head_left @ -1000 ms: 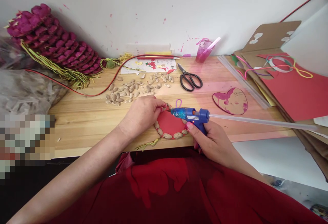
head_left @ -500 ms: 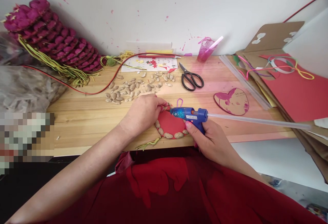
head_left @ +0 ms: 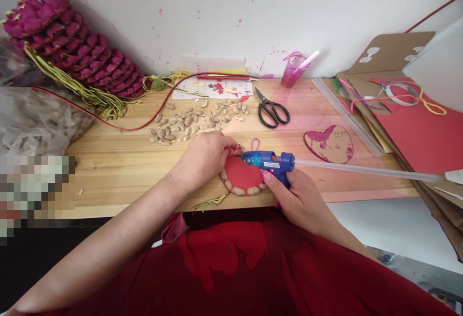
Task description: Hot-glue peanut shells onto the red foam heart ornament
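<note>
A red disc (head_left: 244,176) lies near the table's front edge, with several peanut shells (head_left: 239,190) along its rim, a purple loop (head_left: 255,144) behind it and yellow-green strings at its front left. My left hand (head_left: 208,154) is at the disc's back left, fingers pinched at the rim beside a shell; what exactly they grip is too small to tell. In my right hand (head_left: 294,195) is a blue glue gun (head_left: 267,160) with a long clear glue stick, its nozzle close to my left fingertips over the disc's back edge.
Loose peanut shells (head_left: 188,123) and black scissors (head_left: 273,108) lie behind the disc. A cardboard heart (head_left: 329,143), a pink cup (head_left: 292,70) and red sheets (head_left: 423,132) are rightward. Stacked purple pieces (head_left: 79,50) and a plastic bag (head_left: 32,123) stand left; a red-black cable (head_left: 159,108) crosses the table.
The view has shifted slightly. Both hands and the glue gun stay in nearly the same place over the disc.
</note>
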### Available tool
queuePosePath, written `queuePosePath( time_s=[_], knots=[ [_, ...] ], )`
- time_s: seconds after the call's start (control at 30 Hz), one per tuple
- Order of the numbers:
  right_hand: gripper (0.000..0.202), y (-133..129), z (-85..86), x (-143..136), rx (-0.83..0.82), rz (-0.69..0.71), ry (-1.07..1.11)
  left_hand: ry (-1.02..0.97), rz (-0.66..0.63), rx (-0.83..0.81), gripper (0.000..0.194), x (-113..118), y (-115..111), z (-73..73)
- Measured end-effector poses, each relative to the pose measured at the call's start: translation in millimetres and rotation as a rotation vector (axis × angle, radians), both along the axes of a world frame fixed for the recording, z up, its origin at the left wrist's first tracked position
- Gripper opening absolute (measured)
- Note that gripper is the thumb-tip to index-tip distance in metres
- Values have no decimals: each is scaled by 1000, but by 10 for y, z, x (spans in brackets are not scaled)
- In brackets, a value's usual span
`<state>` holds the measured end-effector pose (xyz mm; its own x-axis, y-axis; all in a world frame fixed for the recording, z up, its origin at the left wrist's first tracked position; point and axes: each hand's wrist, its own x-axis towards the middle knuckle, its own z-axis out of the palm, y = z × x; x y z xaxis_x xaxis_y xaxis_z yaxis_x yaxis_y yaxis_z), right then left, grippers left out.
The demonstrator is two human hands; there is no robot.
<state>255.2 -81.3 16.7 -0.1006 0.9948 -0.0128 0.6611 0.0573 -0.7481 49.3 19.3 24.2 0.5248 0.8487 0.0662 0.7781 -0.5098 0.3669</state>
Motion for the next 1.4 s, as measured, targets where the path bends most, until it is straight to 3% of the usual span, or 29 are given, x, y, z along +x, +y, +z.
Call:
queuePosePath(
  time_s=[0.67, 1.4],
  knots=[
    [38, 13, 11, 8, -69, -8, -37, -14, 1, -18, 30, -8, 15, -9],
    [41, 19, 17, 1, -133, -108, 2, -9, 28, -52, 26, 22, 2, 35]
  ],
)
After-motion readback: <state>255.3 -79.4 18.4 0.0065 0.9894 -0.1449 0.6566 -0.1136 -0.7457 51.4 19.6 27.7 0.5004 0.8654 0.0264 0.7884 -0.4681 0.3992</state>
